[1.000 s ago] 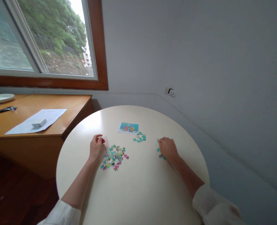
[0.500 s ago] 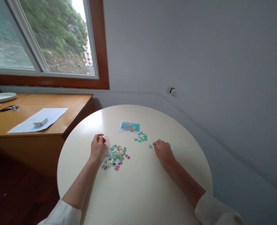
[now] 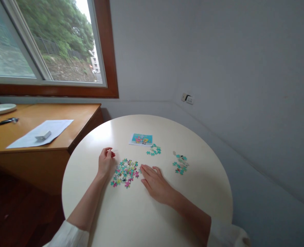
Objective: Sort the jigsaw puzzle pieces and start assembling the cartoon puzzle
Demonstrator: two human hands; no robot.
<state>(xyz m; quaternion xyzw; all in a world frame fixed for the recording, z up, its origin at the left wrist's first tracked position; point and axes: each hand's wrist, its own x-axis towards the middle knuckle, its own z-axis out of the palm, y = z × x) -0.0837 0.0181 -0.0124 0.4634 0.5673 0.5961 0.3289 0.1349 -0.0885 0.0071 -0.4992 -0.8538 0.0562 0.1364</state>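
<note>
A loose heap of small jigsaw puzzle pieces [image 3: 125, 172], teal, pink and yellow, lies on the round cream table [image 3: 131, 219]. Just left of the heap, my left hand [image 3: 106, 161] rests with its fingers curled in; what they hold, if anything, is hidden. At the heap's right edge my right hand [image 3: 155, 183] lies palm down, fingers stretched out, the tips by the outermost pieces. Whether a piece is under those fingertips I cannot tell. Behind the heap is a picture card [image 3: 141, 139] with cartoon figures, and a ring of teal puzzle pieces [image 3: 154, 150] beside it.
Another group of mostly teal puzzle pieces [image 3: 181, 165] lies on the table's right side. On the left, a wooden desk [image 3: 87, 118] bears a paper sheet [image 3: 60, 126] with a small white box [image 3: 43, 135], a black object [image 3: 8, 121] and a white plate [image 3: 1, 109].
My right hand has moved left from the right-hand group to the heap, its fingers now flatter. A lone teal piece no longer shows where it lay. My left hand has stayed put.
</note>
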